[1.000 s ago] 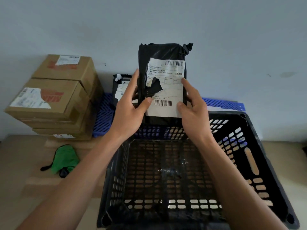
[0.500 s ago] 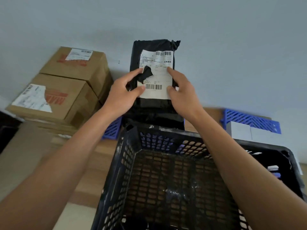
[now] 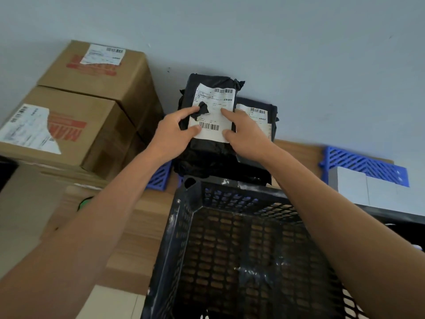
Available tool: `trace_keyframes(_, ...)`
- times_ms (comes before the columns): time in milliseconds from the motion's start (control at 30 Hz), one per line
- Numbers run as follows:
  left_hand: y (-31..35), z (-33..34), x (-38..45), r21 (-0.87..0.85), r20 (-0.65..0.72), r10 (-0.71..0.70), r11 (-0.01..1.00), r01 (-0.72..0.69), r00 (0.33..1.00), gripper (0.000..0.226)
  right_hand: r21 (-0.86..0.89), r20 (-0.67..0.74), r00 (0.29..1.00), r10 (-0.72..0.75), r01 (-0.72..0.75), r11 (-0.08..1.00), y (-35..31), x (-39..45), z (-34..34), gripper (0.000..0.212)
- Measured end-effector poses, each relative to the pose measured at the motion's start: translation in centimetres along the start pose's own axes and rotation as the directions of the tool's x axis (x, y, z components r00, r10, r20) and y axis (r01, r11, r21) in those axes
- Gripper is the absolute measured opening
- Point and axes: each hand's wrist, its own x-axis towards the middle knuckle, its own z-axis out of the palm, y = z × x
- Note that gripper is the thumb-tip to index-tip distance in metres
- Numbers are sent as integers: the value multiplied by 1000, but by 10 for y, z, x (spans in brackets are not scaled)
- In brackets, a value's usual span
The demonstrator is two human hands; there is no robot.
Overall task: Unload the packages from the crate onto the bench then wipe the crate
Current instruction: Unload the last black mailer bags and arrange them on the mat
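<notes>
Two things stay hidden: the lower half of the black package point(image 3: 208, 116) and your palms. Your left hand point(image 3: 171, 132) and right hand point(image 3: 245, 132) pinch its label edges, arms outstretched above the crate point(image 3: 184, 226).

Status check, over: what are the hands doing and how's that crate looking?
Left hand and right hand both gripping black package, against the wall atop other parcels. Crate shows no packages. Nothing in the way.
</notes>
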Motion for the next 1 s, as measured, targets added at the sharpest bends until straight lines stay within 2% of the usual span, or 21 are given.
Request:
trace_keyframes(133,-9,5,1,102,69,-66,993,59,995,56,-66,76,997,23,-18,998,4,5,7,60)
trace_keyframes(333,-9,9,1,179,67,-105,980,92,992,60,-234,181,982,49,-6,972,10,13,5,58)
trace_keyframes(500,-6,17,-3,230,96,-138,967,113,986,61,-309,198,975,104,-39,950,13,7,0,58)
trace_keyframes(667,5,11,-13,413,17,-62,909,49,998,57,-172,195,975,103,-70,983,7,-6,-11,62)
trace_keyframes(867,17,2,-44,385,-58,-5,923,27,998,59,-18,92,994,50,-48,999,2,-27,-19,54)
trace_keyframes(1000,26,-8,-66,395,-95,29,919,11,995,47,43,24,999,-35,33,999,-14,-45,-18,49)
